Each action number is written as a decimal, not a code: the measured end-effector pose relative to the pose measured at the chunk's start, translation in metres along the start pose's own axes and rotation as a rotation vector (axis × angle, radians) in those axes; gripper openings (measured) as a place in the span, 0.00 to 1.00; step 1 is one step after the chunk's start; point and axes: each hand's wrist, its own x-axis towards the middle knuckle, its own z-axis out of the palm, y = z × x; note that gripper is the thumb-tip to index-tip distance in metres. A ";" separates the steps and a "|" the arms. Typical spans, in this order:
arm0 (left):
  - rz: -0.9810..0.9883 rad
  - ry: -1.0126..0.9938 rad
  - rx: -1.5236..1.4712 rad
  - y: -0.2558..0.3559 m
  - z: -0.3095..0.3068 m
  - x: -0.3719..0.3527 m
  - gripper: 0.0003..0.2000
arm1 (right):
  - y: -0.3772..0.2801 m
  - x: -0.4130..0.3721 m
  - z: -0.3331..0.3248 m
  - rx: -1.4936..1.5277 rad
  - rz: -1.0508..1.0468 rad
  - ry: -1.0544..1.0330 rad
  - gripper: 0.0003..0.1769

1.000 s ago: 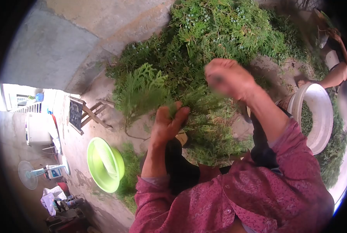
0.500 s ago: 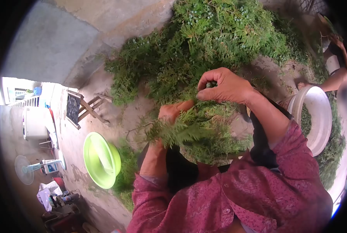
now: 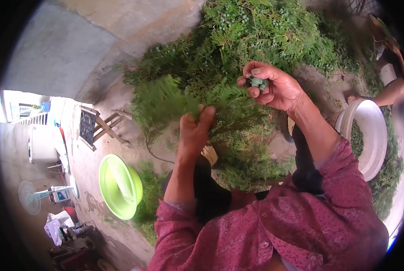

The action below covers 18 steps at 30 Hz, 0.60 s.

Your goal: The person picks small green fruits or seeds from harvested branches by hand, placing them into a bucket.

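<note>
My left hand [image 3: 196,126] grips a leafy green branch [image 3: 165,101], its fronds spread above and to both sides of the fist and partly blurred. To the right, my right hand [image 3: 274,88] is turned palm up, its fingers curled round several small blue-green berries [image 3: 259,83]. Beyond both hands lies a large heap of green branches [image 3: 265,31] dotted with similar berries. Loose sprigs [image 3: 251,167] cover the ground below the hands.
A white tub [image 3: 377,140] with green berries inside stands at the right, near another person's bare limb [image 3: 391,92]. At the left are a lime-green basin [image 3: 136,198], a folding stool [image 3: 88,128] and a fan [image 3: 29,197].
My right hand has moved up and turned over, showing the berries in its fingers. My left hand has turned upward, and its branch has swung from below the hand to above it.
</note>
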 end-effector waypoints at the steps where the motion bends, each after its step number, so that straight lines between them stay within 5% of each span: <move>1: -0.031 0.038 -0.162 0.002 0.001 0.002 0.08 | 0.001 0.002 -0.002 0.000 0.000 -0.003 0.08; 9: -0.136 0.135 -0.374 0.019 0.012 0.006 0.08 | 0.030 0.008 0.004 -0.866 -0.115 0.098 0.07; 11: -0.163 0.121 -0.447 0.015 0.011 0.007 0.08 | 0.036 0.009 0.001 -1.143 -0.334 0.075 0.07; 18: -0.247 0.105 -0.202 0.020 0.008 0.010 0.15 | 0.040 0.008 0.007 -1.256 -0.519 0.108 0.08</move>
